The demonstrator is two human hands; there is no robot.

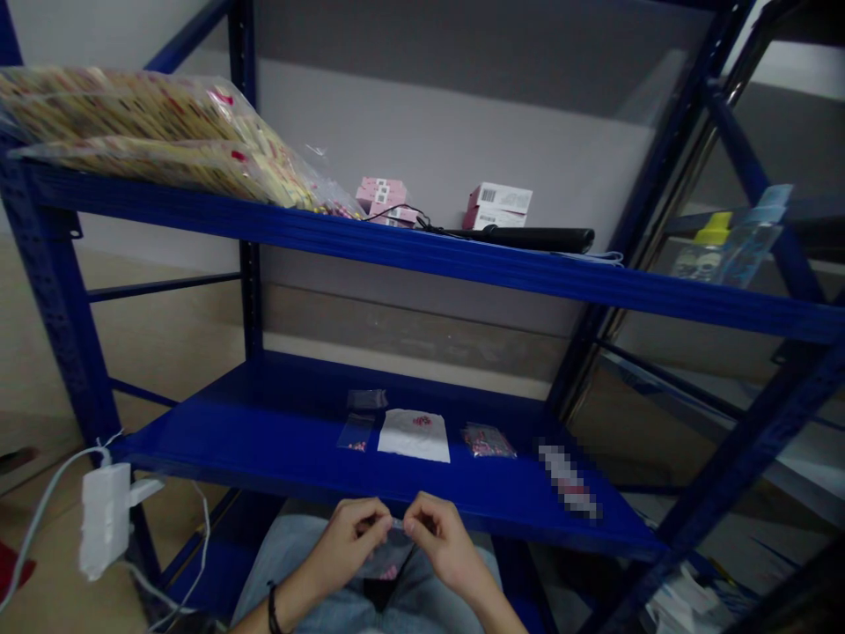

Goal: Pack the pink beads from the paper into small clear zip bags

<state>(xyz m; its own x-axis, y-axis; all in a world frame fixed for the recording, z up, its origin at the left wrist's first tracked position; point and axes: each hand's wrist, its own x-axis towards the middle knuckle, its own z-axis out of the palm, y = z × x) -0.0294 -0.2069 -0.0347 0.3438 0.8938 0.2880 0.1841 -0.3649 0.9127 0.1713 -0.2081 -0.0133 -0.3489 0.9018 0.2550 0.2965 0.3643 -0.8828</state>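
Note:
Between my hands, over my lap, hangs a small clear zip bag (pixel 385 560) with a few pink pieces at its bottom. My left hand (pixel 356 532) pinches its top edge from the left, and my right hand (pixel 441 534) pinches the same edge from the right. Beyond them on the blue shelf lies a white sheet of paper (pixel 414 445) with a small pile of red-pink pieces (pixel 422 421) on it. Left of the paper is another clear bag (pixel 356 432) with pink pieces inside, below a stack of flat clear bags (pixel 366 399). To its right lie filled bags (pixel 487 440).
A blurred-out item (pixel 569 481) lies at the shelf's right. The upper shelf (pixel 409 254) bears large packed bags (pixel 151 123), pink boxes (pixel 381 191), white-and-pink boxes (pixel 498 207) and a black rod (pixel 534 239). A white power strip (pixel 106 519) with cables hangs at the left post.

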